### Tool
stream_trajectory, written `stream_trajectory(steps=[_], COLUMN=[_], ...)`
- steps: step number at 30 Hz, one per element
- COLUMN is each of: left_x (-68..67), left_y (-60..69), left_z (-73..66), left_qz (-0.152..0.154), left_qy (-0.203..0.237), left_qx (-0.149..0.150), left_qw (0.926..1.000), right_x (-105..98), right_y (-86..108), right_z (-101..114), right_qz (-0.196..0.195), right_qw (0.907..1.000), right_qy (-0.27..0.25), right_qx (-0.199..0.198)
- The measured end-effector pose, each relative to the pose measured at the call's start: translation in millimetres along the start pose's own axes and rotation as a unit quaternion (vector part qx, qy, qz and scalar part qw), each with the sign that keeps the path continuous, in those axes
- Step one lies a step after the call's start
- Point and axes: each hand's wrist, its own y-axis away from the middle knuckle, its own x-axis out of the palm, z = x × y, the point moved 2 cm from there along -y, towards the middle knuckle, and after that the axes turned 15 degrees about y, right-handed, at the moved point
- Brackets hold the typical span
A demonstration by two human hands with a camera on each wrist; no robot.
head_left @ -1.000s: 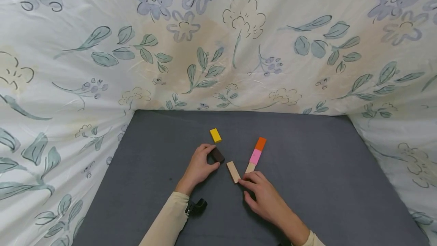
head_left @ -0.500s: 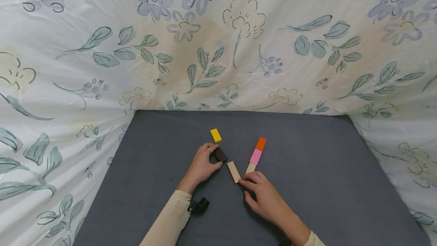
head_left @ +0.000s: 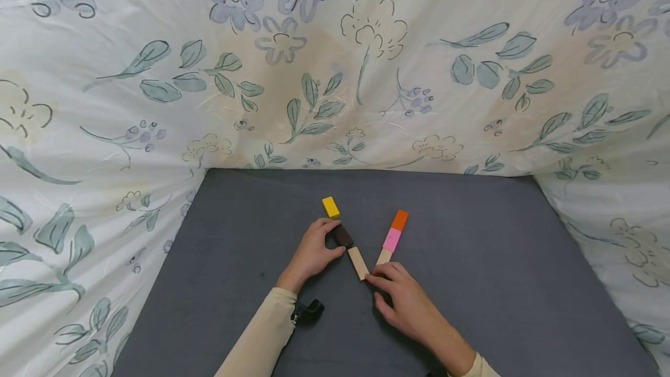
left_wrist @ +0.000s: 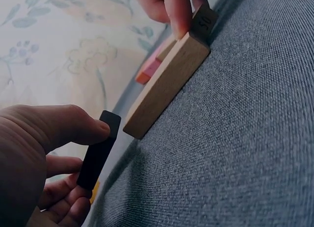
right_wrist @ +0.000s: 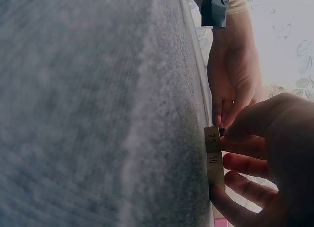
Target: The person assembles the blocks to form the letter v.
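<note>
My left hand (head_left: 315,252) pinches a dark brown wooden block (head_left: 342,236) between thumb and fingers. In the left wrist view the dark block (left_wrist: 100,151) is close to the end of a plain wood block (left_wrist: 167,87), with a narrow gap between them. My right hand (head_left: 405,301) touches the near ends of that plain block (head_left: 358,263) and of a second plain block (head_left: 384,256), its fingers relaxed. The right wrist view shows end faces marked 75 (right_wrist: 212,138) and 50 (right_wrist: 214,160). Pink (head_left: 391,240) and orange (head_left: 399,220) blocks continue the right-hand row.
A yellow block (head_left: 331,207) lies beyond the dark one, in line with it. The grey cloth surface (head_left: 497,284) is walled by a flowered sheet (head_left: 335,63) at the back and sides. A black wrist camera (head_left: 309,312) juts from the left sleeve.
My left hand has slid the dark block to the right, bringing it up to the far end of the left plain block and in line with it. My right hand has stayed put.
</note>
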Motion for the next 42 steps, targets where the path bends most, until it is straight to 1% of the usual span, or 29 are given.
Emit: stream_trajectory(steps=[3, 12, 28, 42], left_x=[1.0, 4.2, 5.2, 7.2], left_y=[-1.3, -3.6, -5.3, -6.2], left_z=[1.5, 0.6, -2.1, 1.3], left_qz=[0.002, 0.012, 0.030, 0.038], left_qy=[0.003, 0.006, -0.002, -0.009], left_qx=[-0.002, 0.010, 0.018, 0.027], left_qw=[1.0000, 0.9999, 0.9994, 0.9989], right_x=[-0.6, -1.6, -1.7, 1.3], right_y=[-0.3, -0.6, 0.3, 1.1], right_z=[0.4, 0.9, 2.8, 2.0], right_qz=[0.003, 0.015, 0.012, 0.007], right_qw=[1.0000, 0.9999, 0.9999, 0.9999], right_qy=[0.001, 0.001, 0.002, 0.006], right_qx=[0.001, 0.008, 0.009, 0.009])
